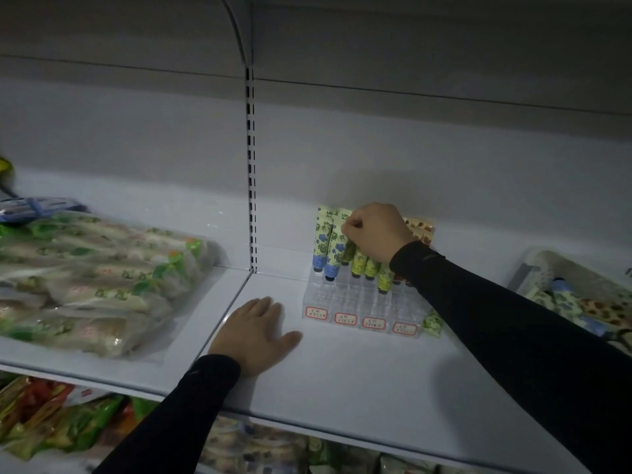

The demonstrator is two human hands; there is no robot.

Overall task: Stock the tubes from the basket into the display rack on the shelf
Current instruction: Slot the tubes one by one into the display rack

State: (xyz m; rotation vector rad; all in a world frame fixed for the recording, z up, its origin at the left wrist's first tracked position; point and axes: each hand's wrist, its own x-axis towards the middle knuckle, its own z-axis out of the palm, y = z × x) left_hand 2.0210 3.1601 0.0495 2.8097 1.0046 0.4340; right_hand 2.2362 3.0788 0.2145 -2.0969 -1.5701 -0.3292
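A clear tiered display rack [355, 302] with red-bordered labels stands on the white shelf [342, 378]. Several patterned tubes stand cap-down in its back rows, blue-flowered ones [325, 248] at the left and yellow-green ones [371, 266] in the middle. My right hand [376, 232] hovers over the back rows, its fingers pinching the top of a tube [349, 249]. My left hand [254, 335] rests flat on the shelf left of the rack. One green-patterned tube [432, 323] lies by the rack's right front corner. The basket [578, 292] at the far right holds several more tubes.
A large clear bag of green-and-white packaged goods [92, 282] lies on the shelf at the left. A slotted upright [251, 172] divides the back wall. Snack packets [58, 419] fill the shelf below.
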